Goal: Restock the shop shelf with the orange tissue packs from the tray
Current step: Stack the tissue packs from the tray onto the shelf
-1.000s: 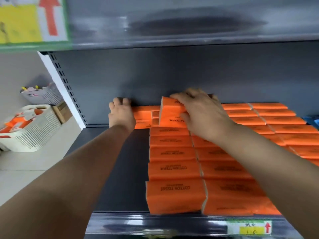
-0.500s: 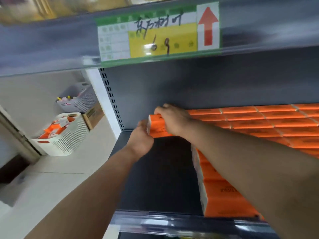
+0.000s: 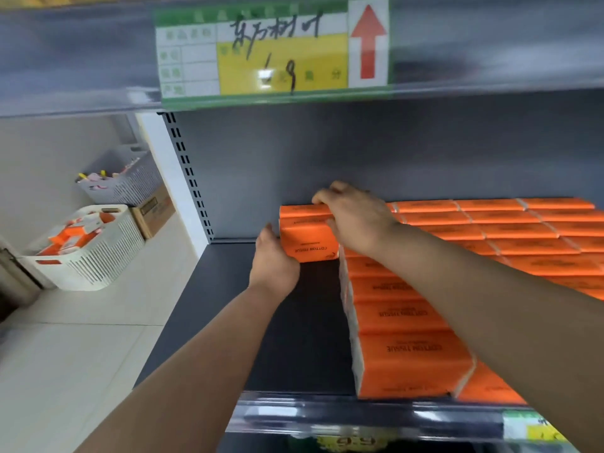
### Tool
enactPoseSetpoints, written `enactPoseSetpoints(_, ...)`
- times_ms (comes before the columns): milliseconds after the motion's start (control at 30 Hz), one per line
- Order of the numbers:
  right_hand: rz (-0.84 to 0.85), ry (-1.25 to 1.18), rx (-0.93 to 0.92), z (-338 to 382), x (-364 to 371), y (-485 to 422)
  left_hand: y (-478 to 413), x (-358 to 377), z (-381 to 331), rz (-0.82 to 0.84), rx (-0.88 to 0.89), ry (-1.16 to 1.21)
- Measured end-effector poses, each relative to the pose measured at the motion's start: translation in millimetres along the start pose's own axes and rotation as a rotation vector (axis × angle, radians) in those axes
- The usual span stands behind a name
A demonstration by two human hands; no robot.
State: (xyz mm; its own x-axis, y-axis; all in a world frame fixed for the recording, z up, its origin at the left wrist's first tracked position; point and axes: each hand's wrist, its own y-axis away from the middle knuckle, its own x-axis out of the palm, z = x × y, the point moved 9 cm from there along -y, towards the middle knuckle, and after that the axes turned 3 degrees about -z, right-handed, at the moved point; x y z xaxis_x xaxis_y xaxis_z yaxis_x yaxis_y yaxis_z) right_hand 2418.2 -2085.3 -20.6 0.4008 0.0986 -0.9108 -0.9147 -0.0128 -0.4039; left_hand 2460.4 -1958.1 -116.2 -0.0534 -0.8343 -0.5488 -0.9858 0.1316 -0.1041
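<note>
Holding pack [image 3: 307,243] at shelf [image 3: 294,322] rear, long axis left-right: R hand [image 3: 356,217] grip wraps its top; L hand [image 3: 274,266] on left end, grip unclear.

The tissue packs [image 3: 405,351] wear smooth, faintly glossy orange plastic film; the shelf [image 3: 304,325] is matt dark painted metal with a shiny clear plastic strip [image 3: 343,416]; the white basket [image 3: 98,256] is slotted plastic, the floor [image 3: 81,348] smooth pale tile
</note>
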Motion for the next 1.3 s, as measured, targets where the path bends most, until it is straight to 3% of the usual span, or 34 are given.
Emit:
enactPoseSetpoints(300, -0.208, -0.071, 0.001, -11.4, -91.7, 143.1, 129.8, -45.5, -72.5, -0.280, 0.333, 0.091)
enactPoseSetpoints(533, -0.236, -0.034, 0.061, -39.5, -91.3, 289.1, 250.0, -12.1, -82.5, -0.181, 0.428, 0.203)
enactPoseSetpoints(733, 0.020, 0.028, 0.134, -64.9, -28.1, 391.5, 322.1, 52.1, -44.7, 0.003, 0.372, 0.024)
enactPoseSetpoints(867, 0.393, 0.107, 0.287, -94.2, 31.9, 462.2, 355.5, 124.3, 16.0, 0.416, 0.240, -0.404)
enactPoseSetpoints(967, 0.558, 0.083, 0.466, -115.6, 55.1, 513.6, 380.9, 147.6, 60.7, 0.622, 0.090, -0.626)
enactPoseSetpoints(1133, 0.832, 0.070, 0.726, -136.1, 78.0, 573.5, 403.4, 156.8, 102.3, 0.781, 0.044, -0.891)
enactPoseSetpoints(1300, 0.840, -0.019, 0.783, -129.8, 93.0, 582.3, 403.8, 159.1, 120.1, 0.781, 0.046, -0.990)
